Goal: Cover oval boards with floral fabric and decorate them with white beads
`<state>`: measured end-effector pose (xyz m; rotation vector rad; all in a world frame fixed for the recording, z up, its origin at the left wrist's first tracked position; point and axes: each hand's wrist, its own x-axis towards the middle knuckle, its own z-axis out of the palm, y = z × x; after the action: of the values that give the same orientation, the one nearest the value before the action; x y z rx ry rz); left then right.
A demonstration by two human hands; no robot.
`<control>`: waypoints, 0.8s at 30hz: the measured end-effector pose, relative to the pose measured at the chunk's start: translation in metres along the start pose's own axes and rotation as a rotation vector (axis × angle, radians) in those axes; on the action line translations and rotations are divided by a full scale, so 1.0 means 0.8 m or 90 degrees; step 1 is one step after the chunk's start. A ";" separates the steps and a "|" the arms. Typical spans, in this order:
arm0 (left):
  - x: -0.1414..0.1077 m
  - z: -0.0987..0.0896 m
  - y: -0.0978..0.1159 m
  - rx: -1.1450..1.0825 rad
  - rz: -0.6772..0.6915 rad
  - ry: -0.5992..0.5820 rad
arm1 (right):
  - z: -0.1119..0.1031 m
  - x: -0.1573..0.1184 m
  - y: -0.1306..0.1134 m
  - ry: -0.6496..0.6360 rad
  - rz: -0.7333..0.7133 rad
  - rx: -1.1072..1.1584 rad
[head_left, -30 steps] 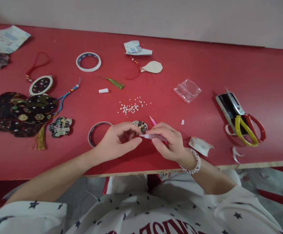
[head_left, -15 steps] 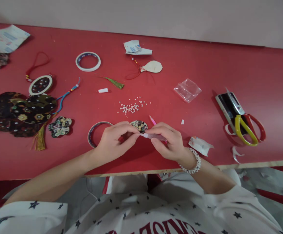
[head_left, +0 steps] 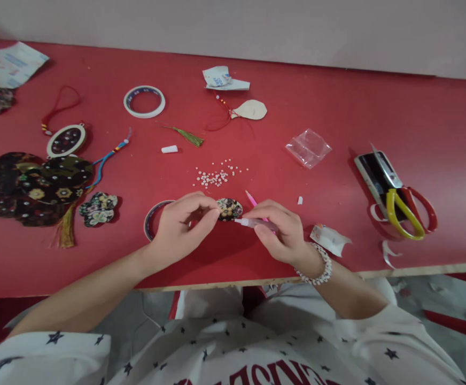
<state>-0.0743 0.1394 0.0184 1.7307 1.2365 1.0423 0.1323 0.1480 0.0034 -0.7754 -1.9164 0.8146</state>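
My right hand (head_left: 278, 230) is closed around a translucent glue tube (head_left: 253, 222) whose white nozzle points left. Thumb and forefinger of my left hand (head_left: 187, 222) are pinched together; anything between them is too small to make out. A dark floral oval piece (head_left: 230, 209) lies between the two hands, just beyond the nozzle. A pink pen-like stick (head_left: 251, 198) shows its tip past my right fingers, the rest partly covered by the hand. Loose white beads (head_left: 214, 177) are scattered on the red table beyond my hands. My left hand partly hides a tape roll (head_left: 153, 219).
Scissors (head_left: 405, 214) lie over a dark case at the right. A clear plastic bag (head_left: 308, 148), another tape roll (head_left: 145, 101) and a green tassel (head_left: 188, 137) lie farther back. Dark fabric pendants (head_left: 36, 184) are heaped at the left. The table's front edge (head_left: 225, 284) runs close to me.
My left hand has drawn back to the left, away from the nozzle, uncovering more of the floral piece. My right hand still holds the glue tube in nearly the same place.
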 end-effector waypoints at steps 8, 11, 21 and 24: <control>-0.001 0.003 0.000 -0.013 0.020 -0.058 | 0.000 -0.001 0.002 0.002 0.007 0.002; -0.002 0.005 -0.005 -0.049 0.007 -0.045 | -0.001 0.000 0.001 0.006 0.018 -0.001; -0.012 0.027 0.002 0.095 0.148 -0.200 | -0.006 0.001 0.011 0.061 0.097 -0.026; -0.026 0.047 0.014 0.146 0.191 -0.280 | -0.005 0.001 0.018 0.086 0.096 -0.025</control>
<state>-0.0398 0.1124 0.0103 2.2274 0.8569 0.6408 0.1380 0.1580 -0.0063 -0.9832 -1.7753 0.7959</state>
